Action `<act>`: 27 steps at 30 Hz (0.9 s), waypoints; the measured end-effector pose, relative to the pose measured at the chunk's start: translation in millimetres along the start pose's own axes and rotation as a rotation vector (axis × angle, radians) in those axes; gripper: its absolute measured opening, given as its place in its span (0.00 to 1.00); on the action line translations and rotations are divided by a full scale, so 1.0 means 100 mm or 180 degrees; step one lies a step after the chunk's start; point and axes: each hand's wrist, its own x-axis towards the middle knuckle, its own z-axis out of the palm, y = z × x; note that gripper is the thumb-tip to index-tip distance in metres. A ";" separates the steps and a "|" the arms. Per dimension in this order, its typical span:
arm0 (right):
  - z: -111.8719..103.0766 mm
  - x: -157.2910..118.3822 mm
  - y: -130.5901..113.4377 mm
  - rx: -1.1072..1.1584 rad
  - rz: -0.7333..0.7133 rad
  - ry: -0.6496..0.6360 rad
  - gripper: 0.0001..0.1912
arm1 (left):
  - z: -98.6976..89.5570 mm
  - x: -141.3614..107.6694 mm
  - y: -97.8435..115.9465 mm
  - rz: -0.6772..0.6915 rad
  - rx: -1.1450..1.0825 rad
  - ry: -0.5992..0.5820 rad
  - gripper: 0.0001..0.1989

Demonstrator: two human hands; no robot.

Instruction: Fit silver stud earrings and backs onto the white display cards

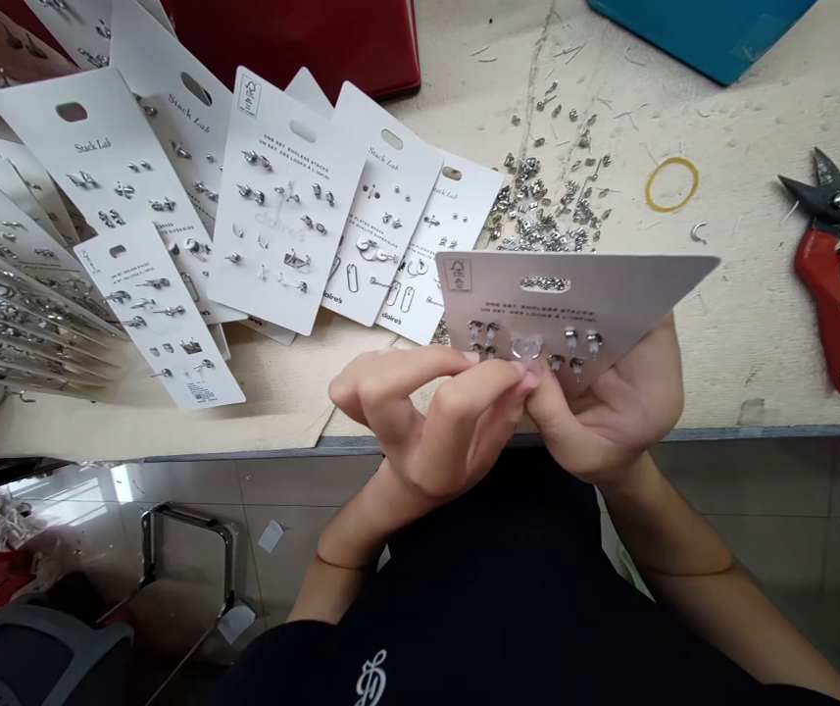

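Left of the fingers, well apart: jewellery cards (258,289) overlapped in a loose fan, probably so each lifts off singly. Beyond them, red case (302,44).

Left hand (430,422): fingers bent, tips gathered at lower part of held card (640,294), beside the other thumb. Whether they pinch any small piece there, cannot tell. Held card sits between both hands, tilted, print toward the wearer, likely so its fittings can be seen. Just above the tips, clear round sticker (527,347). Past the card's top edge, heap of metal bits (529,186), perhaps set there for easy reach.

Right hand (625,397): thumb in front, other fingers hidden behind, card clamped between; presumably steadying it.

Right of the fingers: yellow rubber band (697,179), then red-handled cutters (835,304), blades parted, well apart, seemingly laid out of the way.
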 end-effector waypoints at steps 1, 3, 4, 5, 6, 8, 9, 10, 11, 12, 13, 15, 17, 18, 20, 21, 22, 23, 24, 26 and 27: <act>0.00 0.01 0.00 -0.0006 0.0012 -0.0009 0.19 | 0.01 0.00 0.00 -0.0005 -0.0002 0.0053 0.04; -0.01 0.02 -0.01 -0.0040 0.0049 0.0008 0.18 | 0.03 0.00 0.00 0.0027 0.0027 0.0121 0.04; -0.01 0.02 -0.01 -0.0047 0.0084 0.0016 0.17 | 0.04 0.00 0.00 0.0033 0.0058 0.0151 0.04; -0.02 0.03 -0.01 -0.0026 0.0128 0.0005 0.16 | 0.05 0.01 0.01 0.0046 0.0085 0.0170 0.05; -0.02 0.03 -0.01 0.0025 0.0171 -0.0028 0.14 | 0.06 0.01 0.01 0.0060 0.0106 0.0198 0.05; -0.03 0.05 0.00 0.0165 0.0257 -0.0092 0.13 | 0.08 0.01 0.01 0.0051 0.0090 0.0248 0.06; -0.03 0.05 0.00 0.0240 0.0287 -0.0090 0.13 | 0.08 0.01 0.01 0.0035 0.0061 0.0263 0.06; -0.02 0.06 0.01 0.0314 0.0301 -0.0050 0.13 | 0.09 0.01 0.01 0.0026 0.0030 0.0264 0.06; -0.02 0.06 0.02 0.0384 0.0311 0.0024 0.13 | 0.10 0.00 0.01 0.0007 0.0004 0.0266 0.06; -0.01 0.06 0.04 0.0456 0.0320 0.0097 0.13 | 0.11 0.00 0.01 -0.0002 -0.0025 0.0280 0.06; 0.00 0.06 0.05 0.0533 0.0324 0.0145 0.14 | 0.12 -0.01 0.01 -0.0011 -0.0048 0.0295 0.06; 0.01 0.06 0.08 0.0672 0.0349 0.0127 0.14 | 0.13 -0.01 0.01 -0.0029 -0.0050 0.0301 0.06; 0.01 0.06 0.10 0.0780 0.0397 0.0044 0.15 | 0.14 -0.01 0.00 0.0006 0.0010 0.0274 0.07; 0.01 0.07 0.10 0.0833 0.0428 0.0014 0.16 | 0.15 -0.01 0.00 0.0027 0.0057 0.0253 0.07; 0.01 0.08 0.10 0.0939 0.0421 0.0001 0.19 | 0.16 0.00 -0.01 0.0101 0.0111 0.0244 0.07; 0.00 0.08 0.09 0.0980 0.0384 0.0000 0.20 | 0.16 0.00 -0.02 0.0138 0.0106 0.0292 0.07; 0.00 0.09 0.09 0.0993 0.0352 -0.0004 0.20 | 0.17 0.00 -0.03 0.0172 0.0097 0.0365 0.06; 0.00 0.09 0.08 0.0963 0.0339 -0.0015 0.19 | 0.16 0.00 -0.04 0.0206 0.0102 0.0415 0.05; 0.00 0.09 0.07 0.0891 0.0335 -0.0023 0.18 | 0.16 0.01 -0.04 0.0241 0.0120 0.0469 0.05; -0.01 0.10 0.06 0.0665 0.0380 -0.0059 0.15 | 0.12 0.01 -0.06 0.0218 0.0222 0.0372 0.03; -0.01 0.10 0.06 0.0548 0.0387 -0.0099 0.14 | 0.10 0.02 -0.07 0.0170 0.0271 0.0249 0.03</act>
